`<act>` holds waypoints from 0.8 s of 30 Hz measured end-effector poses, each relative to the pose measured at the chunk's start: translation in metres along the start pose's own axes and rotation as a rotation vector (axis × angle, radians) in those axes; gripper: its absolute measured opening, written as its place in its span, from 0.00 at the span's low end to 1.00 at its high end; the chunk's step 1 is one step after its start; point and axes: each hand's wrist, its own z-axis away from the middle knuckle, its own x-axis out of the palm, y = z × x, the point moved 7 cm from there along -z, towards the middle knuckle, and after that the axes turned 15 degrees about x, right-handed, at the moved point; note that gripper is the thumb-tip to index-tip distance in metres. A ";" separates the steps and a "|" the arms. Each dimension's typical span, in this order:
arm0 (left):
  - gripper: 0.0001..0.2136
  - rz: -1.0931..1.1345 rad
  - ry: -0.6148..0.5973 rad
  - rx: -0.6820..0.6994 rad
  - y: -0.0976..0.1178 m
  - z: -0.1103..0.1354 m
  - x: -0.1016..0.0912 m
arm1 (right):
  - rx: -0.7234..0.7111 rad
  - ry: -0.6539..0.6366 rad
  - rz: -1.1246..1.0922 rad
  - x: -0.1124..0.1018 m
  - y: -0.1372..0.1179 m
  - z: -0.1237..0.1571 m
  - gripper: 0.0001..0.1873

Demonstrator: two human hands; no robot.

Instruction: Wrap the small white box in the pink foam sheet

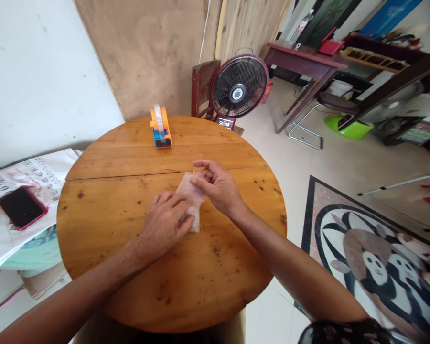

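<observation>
On the round wooden table (103, 229) lies a small folded piece of whitish translucent wrap (190, 187), which looks like bubble wrap. My left hand (166, 217) holds it down from the left, with curled fingers over it and the thumb near its lower end. Just above its upper right part is my right hand (217, 186), thumb and fingers drawn together. A faint clear strip of tape (198, 165) shows at those fingertips. The fingers partly cover the wrap, so what is inside it cannot be seen.
An orange and blue tape dispenser (160, 128) stands toward the table's far edge. Behind the table is a fan (239, 87) on a wooden chair (204, 88). At left, a phone (22, 208) lies on printed white sacking (50, 167). A panda-patterned floor panel (376, 267) is at right.
</observation>
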 end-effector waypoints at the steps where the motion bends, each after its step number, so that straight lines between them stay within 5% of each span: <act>1: 0.08 -0.030 0.021 -0.027 0.000 0.002 -0.002 | -0.009 0.017 -0.002 0.001 -0.001 0.006 0.19; 6: 0.15 -0.081 0.160 -0.187 -0.007 0.012 -0.007 | -0.053 0.033 -0.007 0.009 -0.001 0.031 0.19; 11: 0.29 0.037 0.275 -0.197 -0.011 0.016 -0.004 | -0.110 0.049 0.069 0.016 0.004 0.051 0.19; 17: 0.08 0.178 0.156 -0.090 -0.012 0.009 0.002 | -0.218 0.145 0.264 0.018 0.013 0.074 0.19; 24: 0.07 0.202 0.134 -0.032 -0.015 0.011 0.004 | -0.256 0.224 0.416 0.023 0.016 0.087 0.20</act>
